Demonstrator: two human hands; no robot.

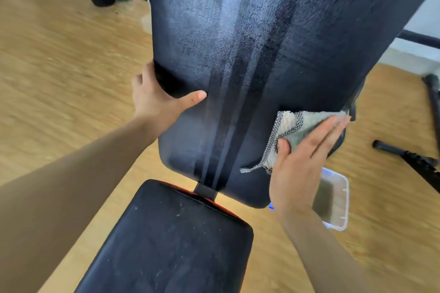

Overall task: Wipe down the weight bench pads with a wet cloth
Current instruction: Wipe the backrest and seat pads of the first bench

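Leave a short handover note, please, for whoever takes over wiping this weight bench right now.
Left hand grips the back pad at its left edge, steadying it.
Right hand, flat, presses the cloth on the pad's lower right.
Plastic tub sits on the floor below, at the right.
Done: dark wet streaks run down the back pad's middle and right.
Left: its dull left part, and the speckled seat pad, which looks unwiped.
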